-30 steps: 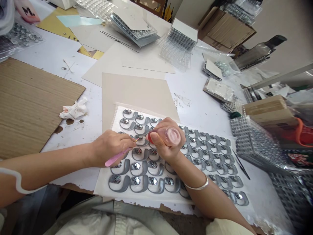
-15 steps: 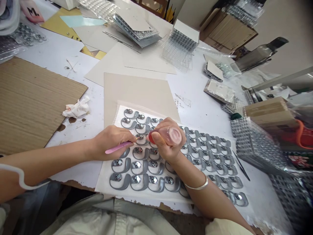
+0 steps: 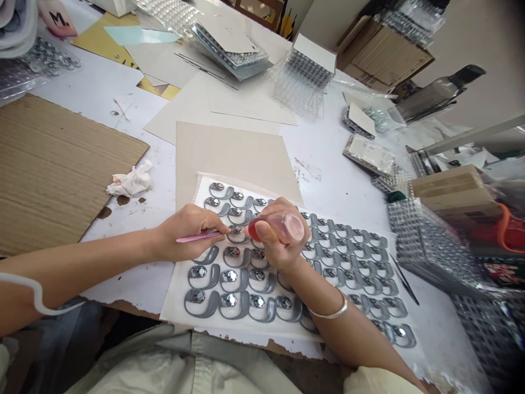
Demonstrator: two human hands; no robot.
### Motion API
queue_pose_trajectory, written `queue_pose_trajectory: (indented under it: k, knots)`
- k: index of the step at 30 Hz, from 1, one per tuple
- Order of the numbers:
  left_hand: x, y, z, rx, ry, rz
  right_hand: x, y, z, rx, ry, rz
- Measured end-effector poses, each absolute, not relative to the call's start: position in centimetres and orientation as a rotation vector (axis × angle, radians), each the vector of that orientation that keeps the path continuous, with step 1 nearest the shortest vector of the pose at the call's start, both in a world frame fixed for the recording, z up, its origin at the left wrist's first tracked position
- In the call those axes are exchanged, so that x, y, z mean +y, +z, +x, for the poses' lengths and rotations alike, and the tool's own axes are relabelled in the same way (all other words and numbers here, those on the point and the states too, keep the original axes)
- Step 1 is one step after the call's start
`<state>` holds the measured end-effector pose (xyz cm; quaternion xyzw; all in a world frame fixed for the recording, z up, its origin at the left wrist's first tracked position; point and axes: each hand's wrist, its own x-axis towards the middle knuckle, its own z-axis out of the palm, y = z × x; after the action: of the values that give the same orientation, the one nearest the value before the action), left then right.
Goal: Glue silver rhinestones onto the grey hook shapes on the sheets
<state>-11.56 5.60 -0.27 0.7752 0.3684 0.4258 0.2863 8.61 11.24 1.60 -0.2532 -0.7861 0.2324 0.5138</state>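
My left hand (image 3: 197,230) is closed around a thin pair of pink tweezers (image 3: 194,237), tips at a grey hook-shaped piece with a shiny stone (image 3: 235,230). In my right hand (image 3: 283,241) I grip a small translucent squeeze bottle (image 3: 287,226) with reddish contents. It lies tilted, its base towards me and its narrow end pointing left at the same piece. Whether the nozzle touches that piece I cannot tell. Rows of similar grey pieces (image 3: 234,306), each with a faceted stone, lie on a white sheet (image 3: 174,306) under both hands. My right hand and forearm hide some of them.
A cardboard sheet (image 3: 61,175) and crumpled tissue (image 3: 130,180) lie on the left. Beige card (image 3: 229,150) is beyond the white sheet. Black tweezers (image 3: 404,279) rest at its right edge. Stacked packs of stones (image 3: 422,235) and boxes (image 3: 455,191) line the right side.
My left hand has shifted slightly up, and the pink tweezers lie flatter. My right hand and the bottle are almost unmoved.
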Motion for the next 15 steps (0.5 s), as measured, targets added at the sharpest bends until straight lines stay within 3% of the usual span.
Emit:
queue_pose_trajectory:
  k: [15]
  knots:
    - [5.68, -0.07, -11.61, 1.006, 1.094, 2.042, 11.3, 1.73, 8.25, -1.87, 0.565, -0.55]
